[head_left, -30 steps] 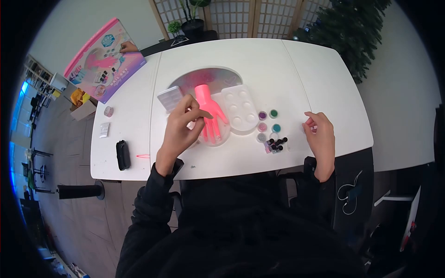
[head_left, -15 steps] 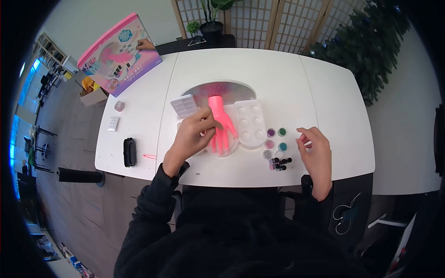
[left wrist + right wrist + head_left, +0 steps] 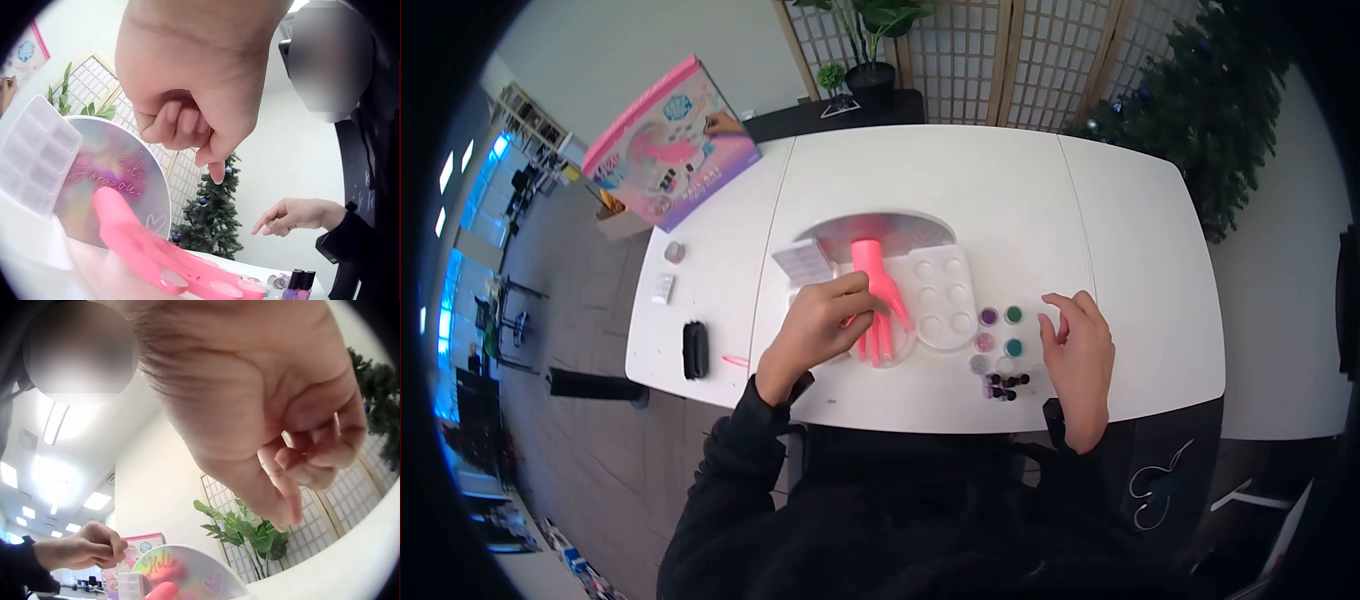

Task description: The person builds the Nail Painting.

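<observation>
While a broad white table (image 3: 990, 190) fills the middle of the head view, a pink-and-purple printed cardboard box (image 3: 665, 150) stands at its upper left. Near the centre rises a half-round iridescent panel (image 3: 147, 162) lettered "Hello Gorgeous". Just right of the centre is a white plastic tray (image 3: 943, 282) with six round wells in two columns.

The glossy pink plastic model hand (image 3: 878, 280) lies at the centre of the frame, below the panel and beside the tray, its fingers pointing toward the lower edge. Above it hangs the left hand (image 3: 828, 318), apart from it in the left wrist view; thumb and forefinger tips press together and the other fingers curl inward. Whether they pinch something tiny, I cannot tell. Right of centre, the right hand (image 3: 1082, 350) hovers near the small pots, its fingers loosely bent, thumb and forefinger slightly apart.

Left of the model hand, a whitish plastic case (image 3: 803, 262) with a grid of square compartments tilts upright; its contents are unclear. Between tray and right hand sit six small round pots (image 3: 1012, 347), showing purple, green, pink, teal, silver and white. Below them cluster little black-capped bottles (image 3: 304, 292), one purple and one pink.
</observation>
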Demonstrator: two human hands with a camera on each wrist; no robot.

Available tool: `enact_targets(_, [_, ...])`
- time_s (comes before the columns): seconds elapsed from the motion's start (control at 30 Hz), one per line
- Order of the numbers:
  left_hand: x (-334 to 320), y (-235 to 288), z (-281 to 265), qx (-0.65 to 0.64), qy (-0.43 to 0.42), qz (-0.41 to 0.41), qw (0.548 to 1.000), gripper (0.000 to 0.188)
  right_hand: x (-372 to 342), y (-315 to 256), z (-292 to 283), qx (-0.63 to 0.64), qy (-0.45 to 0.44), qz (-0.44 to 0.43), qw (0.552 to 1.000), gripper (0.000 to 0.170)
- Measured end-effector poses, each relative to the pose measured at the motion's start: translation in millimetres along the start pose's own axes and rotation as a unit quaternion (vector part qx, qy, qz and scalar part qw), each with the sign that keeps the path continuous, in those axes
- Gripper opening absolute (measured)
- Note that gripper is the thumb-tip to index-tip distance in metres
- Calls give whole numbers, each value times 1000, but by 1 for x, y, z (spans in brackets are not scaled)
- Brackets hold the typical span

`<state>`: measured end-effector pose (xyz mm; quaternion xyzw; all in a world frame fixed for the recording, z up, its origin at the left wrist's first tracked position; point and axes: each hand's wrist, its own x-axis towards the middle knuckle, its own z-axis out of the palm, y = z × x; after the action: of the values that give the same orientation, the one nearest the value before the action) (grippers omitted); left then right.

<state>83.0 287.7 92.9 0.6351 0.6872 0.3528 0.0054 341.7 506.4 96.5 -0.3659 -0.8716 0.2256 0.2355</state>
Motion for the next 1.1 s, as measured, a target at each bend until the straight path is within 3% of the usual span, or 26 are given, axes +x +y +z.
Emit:
enact_targets(0.1, [1,-9,-11,-54,-11,-52,997,18,1,2,11,-27,46,-41,998,23])
enact_targets(0.2, [-1,-14,-12,-112,-2,-89,990,17,0,-10,10,-30,35,-16,999,23])
enact_targets(0.53, [-29,-23,-28,-159,-22,-100,982,16,-33,-48,4,-61,79,35,994,21])
enact_targets(0.87, [-45,-11,-23,-88,14,-92,992,16,-35,-37,-8,-1,59,-54,997,24])
enact_targets(1.03, [-40,-4,-16,-64,46,-71,994,19,-31,-18,-10,15,35,-24,999,24])
enact_targets(1.1, [-37,4,-22,-16,8,-81,997,15,-34,-12,-7,26,26,-15,999,24])
